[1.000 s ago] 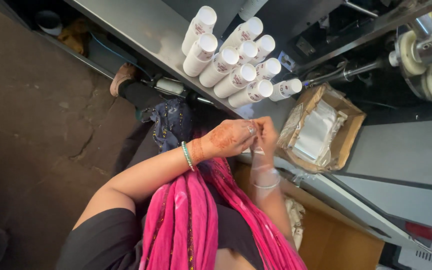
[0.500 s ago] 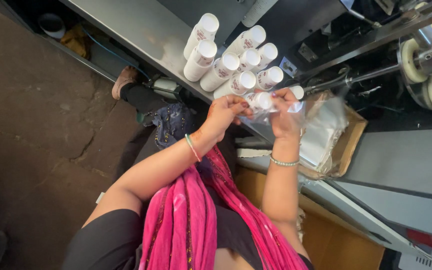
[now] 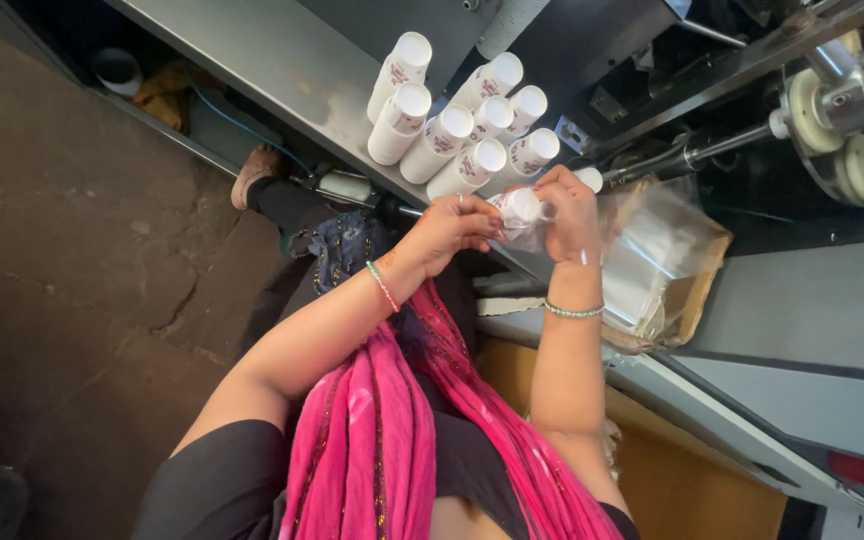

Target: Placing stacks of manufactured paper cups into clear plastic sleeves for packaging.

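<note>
My left hand and my right hand are raised together at the edge of a steel table. Between them they grip a stack of white paper cups, its round end facing me. A clear plastic bag is pinched around the stack and trails off to the right of my right hand. The left wrist wears a pink and green bangle, the right wrist a silver bracelet. Just beyond my hands lie several more stacks of white cups on their sides.
An open cardboard box with clear plastic bags sits right of my hands. A machine with metal rods and cream rollers fills the upper right. Stone floor lies to the left, and a brown shoe shows under the table.
Both hands have lifted from near my lap up to the cup stacks. A stack of cups and the clear bag are now between them.
</note>
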